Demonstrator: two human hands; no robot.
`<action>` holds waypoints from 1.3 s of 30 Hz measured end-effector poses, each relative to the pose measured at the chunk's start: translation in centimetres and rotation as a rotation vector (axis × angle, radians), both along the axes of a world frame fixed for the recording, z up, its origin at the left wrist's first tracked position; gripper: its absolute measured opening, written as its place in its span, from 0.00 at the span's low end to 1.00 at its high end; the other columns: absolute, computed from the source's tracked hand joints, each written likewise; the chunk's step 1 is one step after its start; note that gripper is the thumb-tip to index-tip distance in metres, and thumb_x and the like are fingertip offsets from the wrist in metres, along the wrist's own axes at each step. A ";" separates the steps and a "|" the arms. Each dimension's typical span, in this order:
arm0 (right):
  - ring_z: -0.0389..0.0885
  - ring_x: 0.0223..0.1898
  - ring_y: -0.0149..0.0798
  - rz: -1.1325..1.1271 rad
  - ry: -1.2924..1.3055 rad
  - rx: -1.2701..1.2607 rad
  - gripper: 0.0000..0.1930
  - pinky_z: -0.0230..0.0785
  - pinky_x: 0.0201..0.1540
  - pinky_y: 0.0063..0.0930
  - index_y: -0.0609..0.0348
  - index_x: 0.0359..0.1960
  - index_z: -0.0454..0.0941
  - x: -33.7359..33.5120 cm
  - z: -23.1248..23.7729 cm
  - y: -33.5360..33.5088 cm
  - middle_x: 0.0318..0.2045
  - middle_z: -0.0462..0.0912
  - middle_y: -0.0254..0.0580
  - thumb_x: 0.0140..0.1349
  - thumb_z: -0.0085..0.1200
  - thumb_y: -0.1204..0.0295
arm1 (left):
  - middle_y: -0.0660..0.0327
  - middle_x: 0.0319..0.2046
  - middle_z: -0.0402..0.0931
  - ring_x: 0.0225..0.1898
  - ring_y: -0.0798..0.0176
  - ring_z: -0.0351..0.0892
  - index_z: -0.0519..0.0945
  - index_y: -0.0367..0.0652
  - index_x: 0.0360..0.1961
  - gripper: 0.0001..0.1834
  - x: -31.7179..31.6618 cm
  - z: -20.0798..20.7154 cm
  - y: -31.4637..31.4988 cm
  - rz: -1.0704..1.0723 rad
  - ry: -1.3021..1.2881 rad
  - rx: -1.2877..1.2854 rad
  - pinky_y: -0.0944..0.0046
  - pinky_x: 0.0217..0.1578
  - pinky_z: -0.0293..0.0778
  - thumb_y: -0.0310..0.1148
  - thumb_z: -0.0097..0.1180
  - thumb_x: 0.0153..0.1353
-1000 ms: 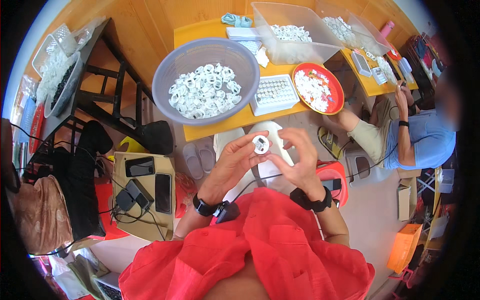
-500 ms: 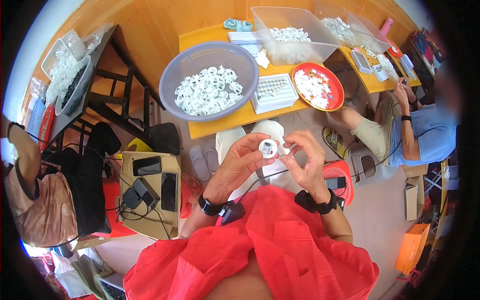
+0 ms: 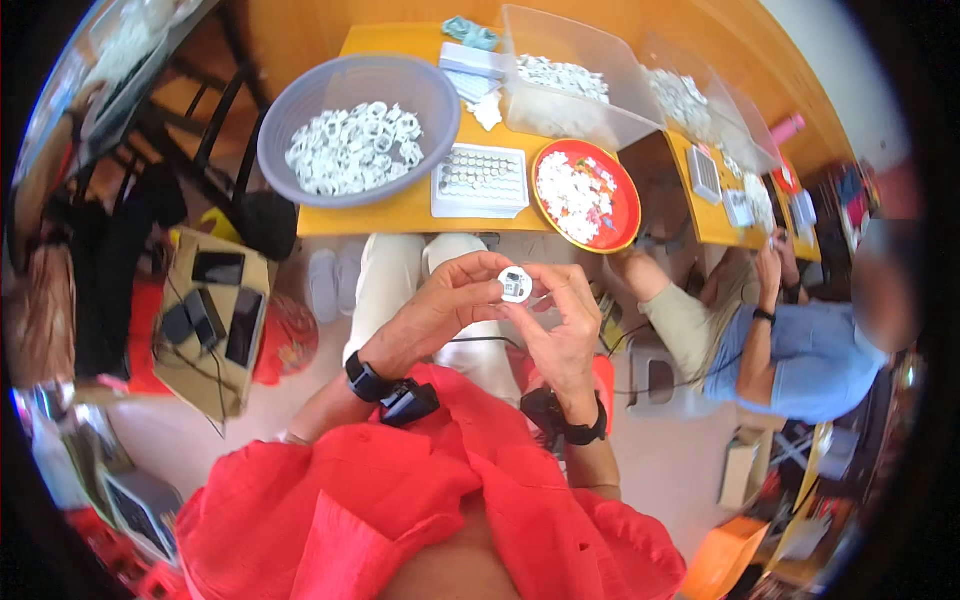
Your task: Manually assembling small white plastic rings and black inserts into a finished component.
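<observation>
A small round white plastic piece (image 3: 515, 285) with grey and dark parts on its face is held up over my lap. My left hand (image 3: 462, 298) pinches its left edge between thumb and fingers. From the other side, the thumb and fingers of my right hand (image 3: 562, 322) close on its right edge. Beyond my hands, on the yellow table, stand a grey-purple basket (image 3: 438, 120) of white ring-shaped parts, a white tray (image 3: 480, 207) with rows of small round metallic pieces, and a red round tray (image 3: 622, 215) heaped with small white bits.
Clear plastic bins (image 3: 625, 120) of white parts stand at the back. A co-worker in a blue shirt (image 3: 790, 350) sits at the right by another yellow table (image 3: 715, 215). On the left, a cardboard box (image 3: 190, 375) holds phones and cables; another person sits beyond it.
My right hand has come in to the white piece, its fingers now on the right edge. The view has turned, so the tables and basket appear further left.
</observation>
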State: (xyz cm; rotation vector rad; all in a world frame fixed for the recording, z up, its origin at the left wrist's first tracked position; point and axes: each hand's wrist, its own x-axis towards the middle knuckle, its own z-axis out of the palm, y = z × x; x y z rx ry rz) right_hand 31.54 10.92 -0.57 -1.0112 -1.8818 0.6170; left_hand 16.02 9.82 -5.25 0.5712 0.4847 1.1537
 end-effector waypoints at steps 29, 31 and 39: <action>0.78 0.27 0.35 -0.254 -0.027 -0.181 0.08 0.69 0.32 0.24 0.67 0.32 0.77 7.3 -8.4 13.7 0.26 0.79 0.45 0.52 0.54 0.75 | 0.52 0.44 0.72 0.48 0.59 0.73 0.70 0.32 0.48 0.17 -5.5 -1.4 -1.4 0.010 0.045 -0.048 0.65 0.45 0.74 0.30 0.49 0.60; 0.78 0.27 0.34 -0.211 -0.050 -0.173 0.07 0.69 0.32 0.24 0.66 0.32 0.77 4.8 -7.2 13.0 0.26 0.79 0.44 0.52 0.54 0.75 | 0.52 0.43 0.72 0.48 0.58 0.73 0.70 0.32 0.48 0.17 -6.4 -1.9 -1.7 0.023 0.005 -0.050 0.65 0.45 0.74 0.30 0.49 0.60; 0.74 0.25 0.27 -0.119 -0.056 -0.136 0.06 0.67 0.30 0.21 0.64 0.31 0.79 -3.5 -7.1 13.4 0.25 0.79 0.38 0.50 0.56 0.78 | 0.49 0.42 0.73 0.42 0.60 0.76 0.70 0.32 0.47 0.18 -8.8 -2.0 -2.2 0.118 -0.017 -0.069 0.66 0.43 0.75 0.31 0.51 0.58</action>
